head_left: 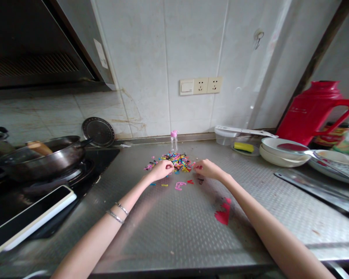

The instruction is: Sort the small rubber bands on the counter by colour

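A heap of small coloured rubber bands (177, 161) lies on the steel counter (174, 224), with several loose ones (180, 185) scattered nearer to me. My left hand (161, 169) rests at the heap's left edge, fingers curled in a pinch among the bands. My right hand (206, 169) sits at the heap's right edge, fingers also pinched, with a pink band showing at its fingertips. A small clear bottle with a pink cap (173, 140) stands upright just behind the heap. Two bracelets circle my left wrist (118, 211).
A wok (43, 157) sits on the hob at left, with a phone (29, 219) lying in front of it. Stacked white bowls (282, 151), a red thermos jug (311, 110), a sponge (243, 147) and a clear box (225, 135) stand at right. A red smear (223, 213) marks the counter.
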A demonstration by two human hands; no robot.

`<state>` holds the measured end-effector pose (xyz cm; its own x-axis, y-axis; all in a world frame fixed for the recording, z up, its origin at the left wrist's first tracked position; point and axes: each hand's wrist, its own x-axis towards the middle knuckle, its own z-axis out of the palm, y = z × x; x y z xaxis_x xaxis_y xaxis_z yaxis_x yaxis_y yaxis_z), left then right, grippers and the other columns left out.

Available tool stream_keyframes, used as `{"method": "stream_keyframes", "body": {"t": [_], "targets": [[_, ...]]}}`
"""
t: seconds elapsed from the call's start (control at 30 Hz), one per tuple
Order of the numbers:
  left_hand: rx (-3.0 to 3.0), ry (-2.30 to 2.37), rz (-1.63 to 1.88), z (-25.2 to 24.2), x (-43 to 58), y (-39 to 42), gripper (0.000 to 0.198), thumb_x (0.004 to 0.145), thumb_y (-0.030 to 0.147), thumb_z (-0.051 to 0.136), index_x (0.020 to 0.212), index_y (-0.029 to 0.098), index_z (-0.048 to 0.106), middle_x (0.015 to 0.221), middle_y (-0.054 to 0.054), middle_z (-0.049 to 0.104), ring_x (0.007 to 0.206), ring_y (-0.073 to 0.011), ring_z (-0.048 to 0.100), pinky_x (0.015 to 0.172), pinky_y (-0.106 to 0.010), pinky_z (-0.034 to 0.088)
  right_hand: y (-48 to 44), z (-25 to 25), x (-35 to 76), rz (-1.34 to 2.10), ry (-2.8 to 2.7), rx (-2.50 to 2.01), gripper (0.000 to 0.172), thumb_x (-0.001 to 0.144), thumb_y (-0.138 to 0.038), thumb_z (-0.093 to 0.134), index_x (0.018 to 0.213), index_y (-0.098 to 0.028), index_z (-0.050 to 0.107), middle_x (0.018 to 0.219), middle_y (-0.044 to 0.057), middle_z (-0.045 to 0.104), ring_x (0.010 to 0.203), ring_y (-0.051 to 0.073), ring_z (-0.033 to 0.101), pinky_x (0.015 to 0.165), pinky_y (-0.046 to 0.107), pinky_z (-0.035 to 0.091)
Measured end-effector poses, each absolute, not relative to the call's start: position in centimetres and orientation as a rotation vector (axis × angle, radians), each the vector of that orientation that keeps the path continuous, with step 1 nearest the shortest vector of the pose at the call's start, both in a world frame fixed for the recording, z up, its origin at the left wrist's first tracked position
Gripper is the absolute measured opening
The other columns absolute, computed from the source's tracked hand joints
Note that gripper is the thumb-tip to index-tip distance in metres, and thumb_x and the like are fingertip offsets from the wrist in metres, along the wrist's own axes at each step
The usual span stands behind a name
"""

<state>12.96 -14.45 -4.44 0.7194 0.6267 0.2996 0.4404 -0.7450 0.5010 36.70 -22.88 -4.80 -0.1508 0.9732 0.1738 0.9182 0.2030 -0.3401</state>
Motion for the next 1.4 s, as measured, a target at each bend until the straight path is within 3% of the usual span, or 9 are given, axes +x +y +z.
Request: {"method": "stream_keyframes", "body": {"t": [0.17,0.47,0.7,1.17,1.4], "targets": [[2.585,0.736,0.651,-4.1,14.6,-16.9,0.018,0.075,0.025,0.049,0.07,0.014,0.062,0.059,0.001,0.053,0.054,-0.0095,0.042,0.054,-0.021,0.03,-23.1,-4.7,36.4,0.117,-2.067,-1.886,0.023,0.076,-0.023,0.045,0.085,-0.021,0.067,0.077,0.003,0.065,0.068,0.013,0.056,0.06,0.019,0.036],[2.773,0.754,0.528,-5.1,16.9,-20.9,0.017,0.076,0.029,0.051,0.079,0.019,0.065,0.074,-0.002,0.059,0.064,-0.0119,0.051,0.06,-0.022,0.035,-23.5,-4.6,35.6,0.018,-2.058,-1.979,0.028,0.082,-0.034,0.043,0.098,-0.024,0.063,0.097,0.006,0.062,0.089,0.017,0.056,0.072,0.02,0.039],[2.655,0.726,0.655,-4.3,16.5,-19.5,0.021,0.078,0.025,0.046,0.076,0.015,0.065,0.068,-0.002,0.059,0.061,-0.0104,0.049,0.06,-0.021,0.036,-23.2,-5.5,35.2,-0.156,-2.105,-1.965,0.033,0.082,-0.044,0.043,0.1,-0.024,0.061,0.099,0.007,0.058,0.098,0.019,0.049,0.075,0.023,0.04],[2.257,0.772,0.755,-5.6,14.6,-15.2,0.027,0.077,0.029,0.046,0.077,0.01,0.065,0.077,-0.006,0.066,0.069,-0.014,0.058,0.066,-0.024,0.044,-22.9,-5.7,35.7,-0.184,-2.049,-1.96,0.027,0.084,-0.031,0.04,0.088,-0.021,0.064,0.094,0.007,0.059,0.094,0.018,0.05,0.068,0.021,0.04],[2.304,0.891,0.737,-4.5,12.5,-14.1,0.023,0.072,0.027,0.051,0.075,0.01,0.066,0.075,-0.007,0.067,0.069,-0.0152,0.059,0.066,-0.024,0.043,-22.7,-4.6,36.9,0.221,-2.059,-1.634,0.022,0.072,-0.023,0.049,0.078,-0.014,0.067,0.079,0.004,0.065,0.071,0.013,0.057,0.066,0.02,0.041]]}}
